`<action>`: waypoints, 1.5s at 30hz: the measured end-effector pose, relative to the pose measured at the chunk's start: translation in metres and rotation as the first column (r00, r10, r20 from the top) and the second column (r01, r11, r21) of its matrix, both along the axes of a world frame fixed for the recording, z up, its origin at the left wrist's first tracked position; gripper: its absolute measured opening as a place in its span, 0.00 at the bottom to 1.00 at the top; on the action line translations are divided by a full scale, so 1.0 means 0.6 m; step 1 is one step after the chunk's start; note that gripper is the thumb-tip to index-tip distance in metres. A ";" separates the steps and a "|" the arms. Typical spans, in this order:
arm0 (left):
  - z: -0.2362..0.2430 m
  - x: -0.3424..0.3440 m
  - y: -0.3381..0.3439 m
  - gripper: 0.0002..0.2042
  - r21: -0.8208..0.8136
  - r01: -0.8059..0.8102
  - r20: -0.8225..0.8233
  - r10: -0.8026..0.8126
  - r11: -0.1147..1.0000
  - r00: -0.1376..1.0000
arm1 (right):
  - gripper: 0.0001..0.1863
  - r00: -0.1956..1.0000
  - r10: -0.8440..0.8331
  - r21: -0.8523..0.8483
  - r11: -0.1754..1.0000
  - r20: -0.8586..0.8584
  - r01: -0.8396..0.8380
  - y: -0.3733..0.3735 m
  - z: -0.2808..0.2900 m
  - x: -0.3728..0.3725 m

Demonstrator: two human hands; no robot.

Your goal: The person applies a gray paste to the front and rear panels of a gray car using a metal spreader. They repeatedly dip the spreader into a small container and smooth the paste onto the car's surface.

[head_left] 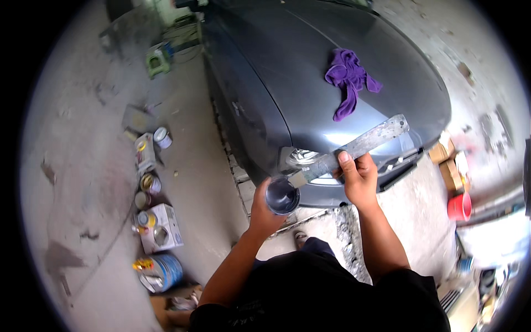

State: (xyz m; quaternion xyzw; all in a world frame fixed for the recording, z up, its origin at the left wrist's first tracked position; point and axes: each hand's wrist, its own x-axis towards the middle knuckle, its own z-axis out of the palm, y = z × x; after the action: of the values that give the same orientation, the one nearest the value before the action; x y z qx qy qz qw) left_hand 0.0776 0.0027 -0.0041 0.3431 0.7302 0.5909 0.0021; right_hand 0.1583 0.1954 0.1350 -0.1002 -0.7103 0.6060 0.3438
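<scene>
My left hand (262,214) is wrapped round a small round cup (293,209) with dark grey, glossy liquid, probably paint, inside. Between the thumb and fingers of my right hand (362,180) is a long flat metal paint stirring stick (381,136), stained and speckled. It slants down to the left, with its lower, paler end at the cup's rim; whether that tip touches the rim I cannot tell. Both hands are in front of a dark grey car, over its headlight (301,158) and front edge. On the car's hood (298,83) lies a crumpled purple cloth (347,77).
Along the left stand several paint cans (162,137), a white box (170,227) and a large blue bucket (170,271). A green stool (159,61) is farther back. To the right are cardboard boxes (451,174) and a red bucket (458,207). Broken concrete (353,238) runs near my feet.
</scene>
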 end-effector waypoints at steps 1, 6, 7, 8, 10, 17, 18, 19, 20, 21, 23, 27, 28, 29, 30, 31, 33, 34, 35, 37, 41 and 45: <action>0.008 -0.020 -0.009 0.44 -0.013 0.036 -0.010 -0.036 0.999 0.999 | 0.13 0.998 -0.053 0.055 0.997 -0.027 0.054 -0.012 -0.007 -0.011; 0.021 -0.088 -0.022 0.44 -0.025 0.151 -0.043 -0.152 0.988 0.988 | 0.15 0.966 -0.226 0.216 0.956 0.122 0.196 -0.069 -0.020 -0.034; 0.022 -0.098 -0.023 0.44 -0.028 0.174 -0.039 -0.175 0.984 0.984 | 0.16 0.961 -0.250 0.162 0.960 0.116 0.230 -0.078 -0.025 -0.037; 0.023 -0.109 -0.021 0.45 -0.022 0.190 -0.059 -0.191 0.981 0.980 | 0.16 0.954 -0.276 0.101 0.959 0.118 0.265 -0.084 -0.027 -0.040; 0.018 -0.119 -0.019 0.45 -0.008 0.202 -0.080 -0.202 0.979 0.976 | 0.16 0.942 -0.305 -0.019 0.950 0.141 0.311 -0.093 -0.036 -0.040; 0.015 -0.169 -0.019 0.45 -0.037 0.227 -0.058 -0.228 0.973 0.972 | 0.17 0.942 -0.336 -0.020 0.942 0.008 0.336 -0.069 -0.013 -0.070; 0.015 -0.175 -0.016 0.45 -0.037 0.241 -0.051 -0.243 0.970 0.969 | 0.16 0.936 -0.347 0.048 0.937 0.052 0.345 -0.064 -0.022 -0.078; 0.017 -0.183 -0.014 0.46 -0.036 0.258 -0.044 -0.259 0.966 0.965 | 0.15 0.927 -0.362 0.117 0.929 0.096 0.351 -0.064 -0.029 -0.085; 0.019 -0.192 -0.012 0.46 -0.035 0.277 -0.038 -0.278 0.960 0.960 | 0.16 0.934 -0.342 0.054 0.940 0.106 0.338 -0.077 -0.034 -0.087; 0.020 -0.202 -0.010 0.46 -0.036 0.285 -0.032 -0.287 0.958 0.958 | 0.16 0.917 -0.367 0.086 0.930 0.159 0.357 -0.088 -0.036 -0.093; 0.018 -0.224 -0.008 0.46 -0.040 0.302 -0.050 -0.304 0.952 0.951 | 0.16 0.882 -0.446 -0.014 0.891 0.150 0.453 -0.106 -0.046 -0.115; 0.014 -0.280 -0.004 0.46 -0.028 0.369 -0.108 -0.370 0.929 0.923 | 0.16 0.823 -0.546 -0.228 0.791 0.156 0.568 -0.125 -0.042 -0.143; 0.019 -0.292 -0.003 0.46 -0.048 0.388 -0.105 -0.391 0.920 0.914 | 0.15 0.794 -0.585 -0.256 0.752 0.164 0.607 -0.126 -0.041 -0.147; 0.027 -0.304 -0.003 0.45 -0.074 0.397 -0.121 -0.404 0.915 0.907 | 0.15 0.764 -0.622 -0.285 0.711 0.172 0.642 -0.127 -0.043 -0.150; 0.038 -0.314 -0.002 0.45 -0.097 0.399 -0.138 -0.410 0.912 0.902 | 0.14 0.745 -0.650 -0.339 0.675 0.147 0.656 -0.127 -0.044 -0.152; 0.044 -0.324 0.000 0.44 -0.120 0.398 -0.156 -0.413 0.909 0.897 | 0.14 0.733 -0.665 -0.378 0.647 0.145 0.662 -0.129 -0.045 -0.152; 0.042 -0.345 0.005 0.44 -0.109 0.461 -0.123 -0.472 0.881 0.873 | 0.13 0.721 -0.681 -0.457 0.606 0.127 0.652 -0.126 -0.056 -0.148; 0.047 -0.350 0.005 0.44 -0.108 0.465 -0.125 -0.477 0.878 0.870 | 0.13 0.721 -0.682 -0.492 0.589 0.123 0.641 -0.127 -0.060 -0.145; 0.050 -0.354 0.006 0.44 -0.108 0.468 -0.126 -0.479 0.877 0.869 | 0.13 0.722 -0.681 -0.526 0.574 0.119 0.628 -0.128 -0.062 -0.143; 0.051 -0.359 0.009 0.43 -0.097 0.458 -0.092 -0.466 0.884 0.880 | 0.12 0.727 -0.680 -0.582 0.553 0.098 0.596 -0.128 -0.076 -0.136; 0.058 -0.355 0.017 0.43 -0.117 0.420 -0.029 -0.426 0.900 0.904 | 0.11 0.723 -0.689 -0.656 0.522 0.052 0.545 -0.121 -0.095 -0.127; 0.054 -0.352 0.021 0.43 -0.111 0.373 -0.109 -0.384 0.921 0.917 | 0.09 0.718 -0.696 -0.717 0.489 0.022 0.496 -0.112 -0.107 -0.127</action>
State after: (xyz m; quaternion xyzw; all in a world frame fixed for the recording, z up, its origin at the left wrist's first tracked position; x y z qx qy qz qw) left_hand -0.1339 0.0156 0.0283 0.5148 0.6738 0.5233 0.0845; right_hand 0.0819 0.1282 0.0709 -0.3762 -0.3020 0.6688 0.5657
